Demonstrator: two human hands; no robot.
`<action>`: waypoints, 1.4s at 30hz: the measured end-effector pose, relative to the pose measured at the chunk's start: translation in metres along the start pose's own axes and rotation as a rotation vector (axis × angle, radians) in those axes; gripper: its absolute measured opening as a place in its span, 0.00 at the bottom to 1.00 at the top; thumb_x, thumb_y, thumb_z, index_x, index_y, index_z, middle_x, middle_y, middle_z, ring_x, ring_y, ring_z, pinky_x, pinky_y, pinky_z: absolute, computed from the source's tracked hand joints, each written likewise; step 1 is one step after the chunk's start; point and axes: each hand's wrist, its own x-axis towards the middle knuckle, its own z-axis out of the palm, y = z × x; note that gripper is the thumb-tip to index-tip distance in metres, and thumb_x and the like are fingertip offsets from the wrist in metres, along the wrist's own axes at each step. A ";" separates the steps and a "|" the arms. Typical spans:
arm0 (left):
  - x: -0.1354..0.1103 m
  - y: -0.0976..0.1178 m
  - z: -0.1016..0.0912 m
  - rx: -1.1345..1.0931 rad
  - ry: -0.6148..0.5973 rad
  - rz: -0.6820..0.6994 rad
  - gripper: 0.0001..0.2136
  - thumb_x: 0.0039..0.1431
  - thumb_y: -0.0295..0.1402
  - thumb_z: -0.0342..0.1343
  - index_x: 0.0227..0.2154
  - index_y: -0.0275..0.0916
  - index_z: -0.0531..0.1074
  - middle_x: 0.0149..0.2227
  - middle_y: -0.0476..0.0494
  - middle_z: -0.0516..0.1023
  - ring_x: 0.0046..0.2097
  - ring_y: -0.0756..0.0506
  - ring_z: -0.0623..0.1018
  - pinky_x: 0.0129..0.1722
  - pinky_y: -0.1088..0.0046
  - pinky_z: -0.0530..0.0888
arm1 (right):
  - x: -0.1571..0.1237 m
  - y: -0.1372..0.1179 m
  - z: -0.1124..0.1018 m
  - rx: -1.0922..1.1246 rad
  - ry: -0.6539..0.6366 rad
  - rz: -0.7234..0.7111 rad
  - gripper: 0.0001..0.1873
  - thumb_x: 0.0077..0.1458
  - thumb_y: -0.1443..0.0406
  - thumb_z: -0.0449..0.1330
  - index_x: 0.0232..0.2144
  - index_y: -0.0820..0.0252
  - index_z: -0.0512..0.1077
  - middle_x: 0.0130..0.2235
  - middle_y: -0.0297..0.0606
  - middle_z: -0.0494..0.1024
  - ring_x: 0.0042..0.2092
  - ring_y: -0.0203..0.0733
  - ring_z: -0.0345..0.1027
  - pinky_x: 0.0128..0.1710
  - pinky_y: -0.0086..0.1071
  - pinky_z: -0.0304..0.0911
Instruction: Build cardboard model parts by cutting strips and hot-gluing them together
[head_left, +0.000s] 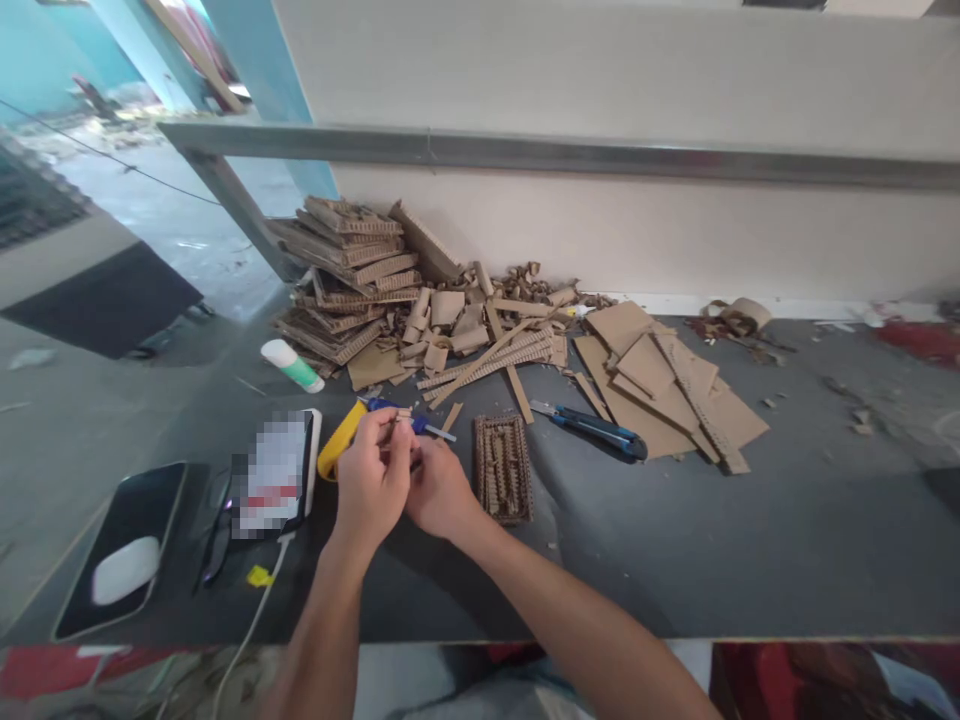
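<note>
My left hand (373, 472) is closed around a small piece of cardboard (405, 413), whose end sticks out above the fingertips. Against it, my right hand (441, 488) is closed too, its fingers curled in and mostly hidden; what they grip is unclear. Just right of the hands lies a small rectangular corrugated cardboard tray (502, 470) with ridged walls and strips inside. Behind and beside my left hand are a yellow object (341, 440) and a blue tool with a metal shaft (442, 433), both partly covered.
A utility knife (592, 430) with its blade out lies right of the tray, near flat cardboard sheets (727, 420). Behind are cardboard strips (495, 362), scraps, and stacked cardboard panels (345, 270). At left: a glue stick (292, 365), a cabled device (274, 475), and a phone (82, 600) under a white case (126, 570).
</note>
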 end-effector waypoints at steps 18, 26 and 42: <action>-0.032 0.009 0.017 0.898 -0.403 -0.208 0.12 0.69 0.37 0.45 0.43 0.42 0.74 0.36 0.41 0.82 0.38 0.38 0.81 0.27 0.69 0.59 | -0.101 0.066 -0.185 -0.439 0.406 -0.156 0.15 0.54 0.52 0.66 0.24 0.55 0.79 0.23 0.35 0.77 0.25 0.38 0.70 0.27 0.30 0.65; -0.033 0.024 0.006 0.865 -0.524 -0.394 0.13 0.68 0.38 0.43 0.41 0.44 0.73 0.33 0.41 0.82 0.36 0.36 0.80 0.28 0.69 0.54 | -0.092 0.071 -0.204 -0.608 0.484 -0.192 0.14 0.60 0.53 0.60 0.38 0.56 0.79 0.32 0.37 0.81 0.29 0.38 0.73 0.31 0.30 0.68; -0.039 -0.004 0.013 -0.293 -0.586 -0.661 0.20 0.58 0.53 0.52 0.25 0.40 0.61 0.20 0.57 0.55 0.21 0.53 0.57 0.21 0.79 0.55 | -0.086 0.062 -0.184 -0.675 0.443 -0.374 0.10 0.64 0.62 0.55 0.38 0.56 0.76 0.32 0.37 0.80 0.29 0.37 0.72 0.31 0.28 0.69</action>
